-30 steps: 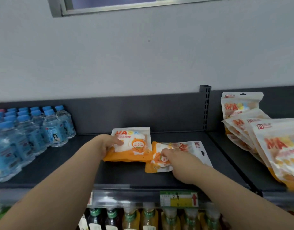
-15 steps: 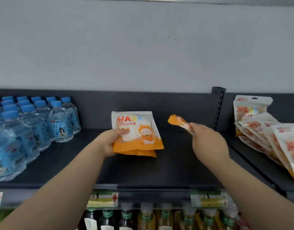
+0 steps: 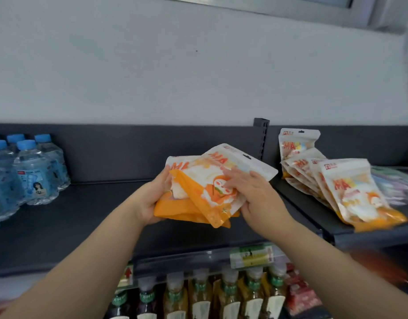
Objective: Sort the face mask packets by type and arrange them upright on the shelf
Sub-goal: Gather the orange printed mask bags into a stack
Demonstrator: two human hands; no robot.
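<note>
Drink bottles (image 3: pixel 228 293): at least six, on the lower tier, nearest.
Left hand (image 3: pixel 152 199): grips the rear packet (image 3: pixel 177 166) at its left edge.
Right hand (image 3: pixel 256 194): holds the front packet (image 3: pixel 205 180), fingers across its face.
Change: a second ago one packet lay flat on the shelf (image 3: pixel 83 217); both are now lifted and held together above it.
Meaning: like types are probably being paired; neither stands upright yet.
Held count: two.
Side stack (image 3: pixel 350 192): about five packets, leaning, in the right bay.
Water bottles (image 3: pixel 35 176): at least five, far left.
</note>
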